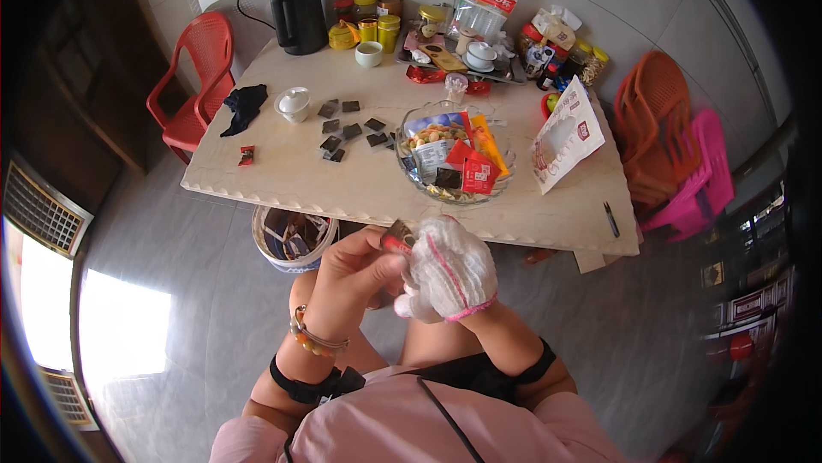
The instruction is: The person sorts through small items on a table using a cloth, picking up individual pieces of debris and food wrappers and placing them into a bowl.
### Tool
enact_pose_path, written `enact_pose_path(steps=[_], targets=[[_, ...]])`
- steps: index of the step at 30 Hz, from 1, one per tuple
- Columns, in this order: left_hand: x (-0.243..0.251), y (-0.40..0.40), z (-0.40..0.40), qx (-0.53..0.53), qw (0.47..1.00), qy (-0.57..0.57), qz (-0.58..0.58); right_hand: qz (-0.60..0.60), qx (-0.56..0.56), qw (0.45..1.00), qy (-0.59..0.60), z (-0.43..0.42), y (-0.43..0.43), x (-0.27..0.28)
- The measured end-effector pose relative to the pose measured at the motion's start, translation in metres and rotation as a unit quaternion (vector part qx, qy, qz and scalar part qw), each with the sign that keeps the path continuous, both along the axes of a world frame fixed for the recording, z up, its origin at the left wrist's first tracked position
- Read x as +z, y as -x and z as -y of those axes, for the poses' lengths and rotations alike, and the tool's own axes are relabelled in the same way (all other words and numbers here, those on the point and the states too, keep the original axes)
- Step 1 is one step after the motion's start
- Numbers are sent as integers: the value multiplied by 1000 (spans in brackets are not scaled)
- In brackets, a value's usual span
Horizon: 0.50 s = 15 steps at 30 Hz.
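Observation:
My left hand (363,273), bare and with a beaded bracelet at the wrist, pinches a small dark-and-red wrapped packet (398,237). My right hand (453,270) wears a white knitted glove with pink trim. Its curled fingers meet the packet's right side, and the glove hides that end. Both hands are over my lap, just before the table's near edge. Beyond them, several flat dark square pieces (351,131) lie scattered on the table (289,183). A scalloped glass bowl (514,161) contains colourful snack packets (440,132) and another dark square piece (448,178).
Below the table edge stands a bucket (260,232) with wrappers inside. A red packet (246,155), black cloth (244,108), lidded white cup (293,104), white pouch (568,135) and pen (611,219) lie about the tabletop. An electric kettle (298,13), jars and a tea tray (514,71) line the back.

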<state>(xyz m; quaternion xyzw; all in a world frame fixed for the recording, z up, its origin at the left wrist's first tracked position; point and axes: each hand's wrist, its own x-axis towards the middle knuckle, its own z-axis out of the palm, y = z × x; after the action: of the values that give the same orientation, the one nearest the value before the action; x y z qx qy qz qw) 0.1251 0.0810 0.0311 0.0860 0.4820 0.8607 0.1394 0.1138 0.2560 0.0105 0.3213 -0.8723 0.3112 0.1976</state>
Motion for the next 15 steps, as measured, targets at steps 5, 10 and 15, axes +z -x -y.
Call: enact_pose_path(steps=[5,10,15], targets=[[9,3,-3,49,991,-93,83,408,70,828,379,12,-4,0],[20,-2,4,-19,997,0,74,-105,6,993,60,3,3,28],[13,-2,4,-118,990,49,57,463,226,753,410,5,-9,29]])
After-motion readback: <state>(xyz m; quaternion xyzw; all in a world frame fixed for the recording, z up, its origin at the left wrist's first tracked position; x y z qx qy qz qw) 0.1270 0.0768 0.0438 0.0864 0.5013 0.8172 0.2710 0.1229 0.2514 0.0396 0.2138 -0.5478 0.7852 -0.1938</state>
